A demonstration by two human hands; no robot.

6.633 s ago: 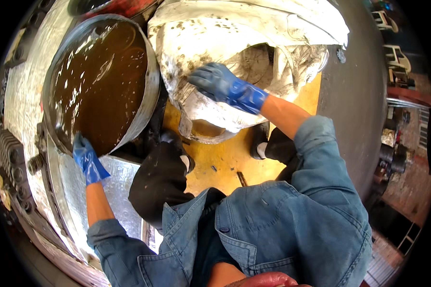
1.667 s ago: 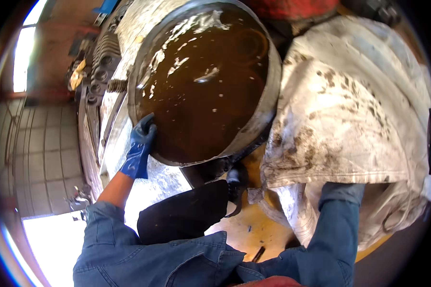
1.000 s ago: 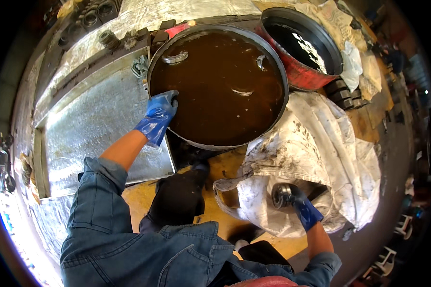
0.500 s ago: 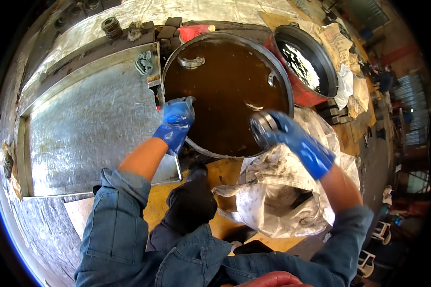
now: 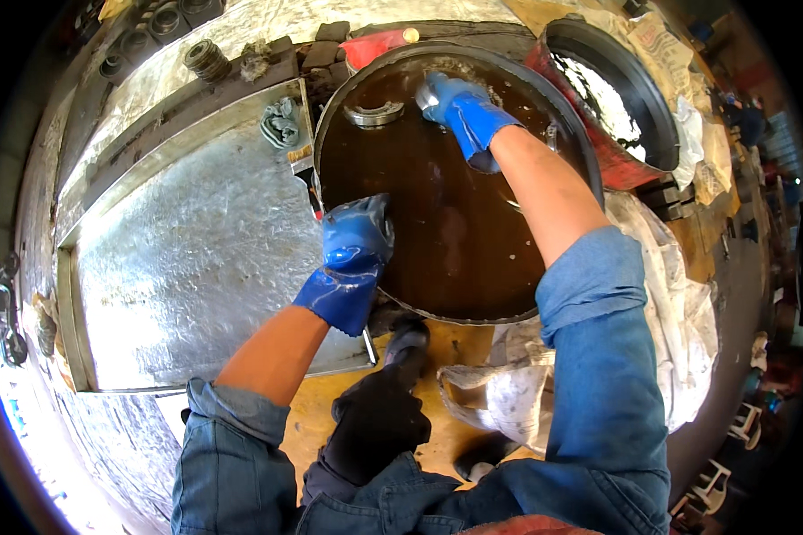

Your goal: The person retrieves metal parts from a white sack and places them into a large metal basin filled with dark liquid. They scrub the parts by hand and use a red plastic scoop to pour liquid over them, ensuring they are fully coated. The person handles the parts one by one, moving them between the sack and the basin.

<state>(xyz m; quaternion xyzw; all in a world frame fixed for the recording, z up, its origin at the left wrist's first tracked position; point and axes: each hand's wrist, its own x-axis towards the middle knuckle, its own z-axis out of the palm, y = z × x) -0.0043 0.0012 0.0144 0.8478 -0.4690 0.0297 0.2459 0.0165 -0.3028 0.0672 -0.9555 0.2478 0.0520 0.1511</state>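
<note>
A wide round tub (image 5: 589, 160) of brown liquid is in front of me. My right hand (image 5: 459, 107), in a blue rubber glove, reaches to its far part, fingers curled at the liquid's surface. Glove and liquid hide what those fingers hold. At the tub's left rim is my left hand (image 5: 357, 236), gloved alike, its fingers closed; what is in them does not show. A curved metal ring (image 5: 375, 115) lies partly out of the liquid, left of my right hand. Another shiny metal piece (image 5: 551, 135) shows near the right wall.
A shallow metal tray (image 5: 178, 259) with a grey-green rag (image 5: 280, 123) adjoins the tub on the left. Between them rests a paintbrush (image 5: 302, 160). Behind are a red container (image 5: 370, 49) and stacked metal rings (image 5: 206, 59). A red-black drum (image 5: 660, 98) and white sack (image 5: 678, 303) stand right.
My right hand, which held a metal ring above the tub's near right edge, has moved away and left into the liquid's far part. My left hand stays closed by the left rim.
</note>
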